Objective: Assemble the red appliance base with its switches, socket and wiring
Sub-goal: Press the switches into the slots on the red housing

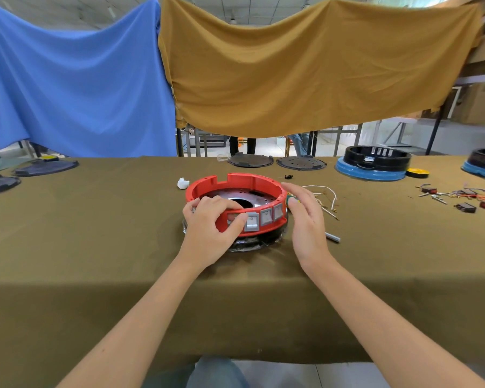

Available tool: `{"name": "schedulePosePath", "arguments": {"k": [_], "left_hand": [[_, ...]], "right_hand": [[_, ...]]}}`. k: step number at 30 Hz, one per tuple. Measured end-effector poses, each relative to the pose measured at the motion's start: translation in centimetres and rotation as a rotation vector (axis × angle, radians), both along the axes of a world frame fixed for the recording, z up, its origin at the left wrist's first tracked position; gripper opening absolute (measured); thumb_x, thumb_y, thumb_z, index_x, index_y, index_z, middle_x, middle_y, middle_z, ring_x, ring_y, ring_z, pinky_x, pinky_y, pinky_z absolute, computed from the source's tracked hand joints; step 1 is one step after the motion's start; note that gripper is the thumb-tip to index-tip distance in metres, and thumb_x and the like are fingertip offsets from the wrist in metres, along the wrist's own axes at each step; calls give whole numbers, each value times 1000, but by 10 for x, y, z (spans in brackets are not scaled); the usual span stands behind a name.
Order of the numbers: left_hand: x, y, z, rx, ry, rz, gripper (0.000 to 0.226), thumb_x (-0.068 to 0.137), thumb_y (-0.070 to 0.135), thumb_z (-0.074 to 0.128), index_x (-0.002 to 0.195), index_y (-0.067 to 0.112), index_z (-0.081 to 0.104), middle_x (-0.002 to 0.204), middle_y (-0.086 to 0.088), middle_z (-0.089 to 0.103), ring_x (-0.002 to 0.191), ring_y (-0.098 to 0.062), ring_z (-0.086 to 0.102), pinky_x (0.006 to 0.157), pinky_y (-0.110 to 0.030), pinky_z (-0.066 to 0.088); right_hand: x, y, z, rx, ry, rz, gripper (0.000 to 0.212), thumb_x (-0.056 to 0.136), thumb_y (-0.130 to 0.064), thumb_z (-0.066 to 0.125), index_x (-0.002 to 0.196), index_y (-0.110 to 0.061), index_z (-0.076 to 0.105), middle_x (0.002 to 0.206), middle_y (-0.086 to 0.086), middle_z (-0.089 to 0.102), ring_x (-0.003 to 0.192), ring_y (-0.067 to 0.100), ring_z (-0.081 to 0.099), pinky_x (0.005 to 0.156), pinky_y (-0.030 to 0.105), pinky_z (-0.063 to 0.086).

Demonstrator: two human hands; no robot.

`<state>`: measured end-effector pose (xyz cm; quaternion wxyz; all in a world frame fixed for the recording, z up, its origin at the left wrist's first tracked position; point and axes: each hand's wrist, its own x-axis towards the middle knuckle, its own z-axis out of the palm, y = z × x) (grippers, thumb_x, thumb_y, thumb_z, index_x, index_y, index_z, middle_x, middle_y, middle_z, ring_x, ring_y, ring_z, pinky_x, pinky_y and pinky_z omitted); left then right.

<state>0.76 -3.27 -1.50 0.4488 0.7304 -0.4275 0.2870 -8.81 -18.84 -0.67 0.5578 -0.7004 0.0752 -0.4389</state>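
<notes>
The red ring-shaped appliance base (235, 183) stands mid-table on a dark round support wrapped in clear film. Three grey rocker switches (265, 217) sit in its near wall. My left hand (210, 225) grips the near-left rim, fingers curled over the top edge and thumb pressed on the outer wall beside the leftmost switch. My right hand (305, 217) rests against the base's right side with fingers nearly straight; a small green and yellow part shows at its thumb. White wires with brass terminals (326, 197) lie just right of the base.
A grey pen-like tool (332, 237) lies beside my right wrist, a white crumpled scrap (182, 183) behind the base. Loose switches and coloured wires (465, 198) are spread at the right. Black bases on blue stands (373, 163), a yellow tape roll and dark round plates line the far edge.
</notes>
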Motion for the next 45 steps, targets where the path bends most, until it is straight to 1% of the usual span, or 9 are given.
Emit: {"name": "schedulePosePath", "arguments": {"k": [2,4,6,15,23,31,36,42,45], "left_hand": [[0,0,0,-2,-7,6,20,85,52,53,93,38,64,94,19,65,103,0,54,108,-30,17],[1,-1,-1,3,-15,15,17,86,49,56,94,36,65,94,20,65,102,-1,55,108,-31,18],[2,0,-1,10,-23,22,20,86,51,55,94,36,66,94,21,65,102,0,55,107,-29,18],[2,0,-1,21,-32,32,27,86,56,49,94,35,66,94,22,64,100,1,54,104,-20,15],[2,0,0,24,-20,32,24,86,54,51,93,36,65,92,18,65,100,-2,55,105,-21,13],[3,0,0,44,-15,35,27,86,54,51,94,34,66,93,18,65,100,-2,55,105,-18,11],[3,0,0,51,-3,40,24,86,51,53,93,32,66,93,18,65,100,-2,55,105,-20,12],[4,-1,0,68,21,52,20,88,47,55,91,31,66,90,18,64,98,-2,53,107,-25,14],[2,-3,1,52,34,55,17,87,43,55,89,30,66,86,20,61,97,-2,53,106,-22,12]], "right_hand": [[0,2,-1,-188,109,37,32,103,-17,44,126,-24,64,135,-13,53,138,5,34,114,26,26],[3,5,-3,-435,244,38,30,104,-21,46,128,-22,62,133,-15,52,141,7,25,110,18,16],[3,7,-3,-523,281,31,29,104,-22,45,127,-19,63,128,-10,54,139,11,25,105,14,14],[0,8,-4,-542,309,80,32,104,-22,45,133,-18,59,128,-6,50,138,11,19,110,22,17],[3,5,-5,-519,282,80,29,102,-24,50,128,-23,63,122,-10,54,133,10,24,101,15,16],[5,2,-6,-528,270,54,29,103,-27,48,126,-26,66,118,-13,55,128,8,25,100,18,16],[8,3,-4,-590,260,-32,26,101,-25,52,122,-26,69,111,-14,56,114,5,29,92,4,19],[9,0,1,-648,285,-90,25,99,-27,57,119,-24,72,106,-11,61,111,10,36,90,21,28],[11,1,4,-678,302,-113,24,97,-29,59,116,-26,73,104,-9,63,108,12,38,88,23,28]]}}
